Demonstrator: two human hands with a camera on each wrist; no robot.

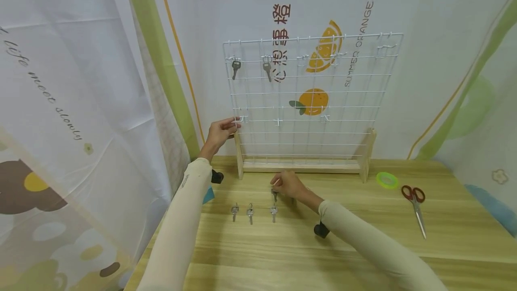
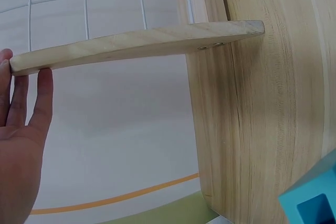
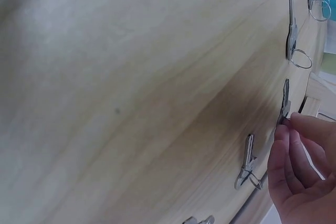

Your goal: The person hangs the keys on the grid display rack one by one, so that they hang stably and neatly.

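Observation:
A white wire grid rack (image 1: 311,92) stands at the back of the table on wooden supports. My left hand (image 1: 220,133) holds the upper end of its left wooden upright (image 2: 131,45), fingertips against the wood in the left wrist view. Low over the table, my right hand (image 1: 290,185) pinches a small metal key (image 3: 285,100) between thumb and fingers. Several keys with rings lie nearby, among them a left one (image 1: 234,213), a second (image 1: 250,214) and a third (image 1: 273,213). Two more keys, a left one (image 1: 236,69) and a right one (image 1: 267,71), hang on the grid's upper hooks.
Scissors (image 1: 414,201) with red handles and a green roll of tape (image 1: 387,180) lie to the right. A blue object (image 2: 315,198) sits near the left forearm. White hooks (image 1: 278,121) are on the grid's lower part. Printed curtains (image 1: 436,57) surround the table (image 1: 282,259).

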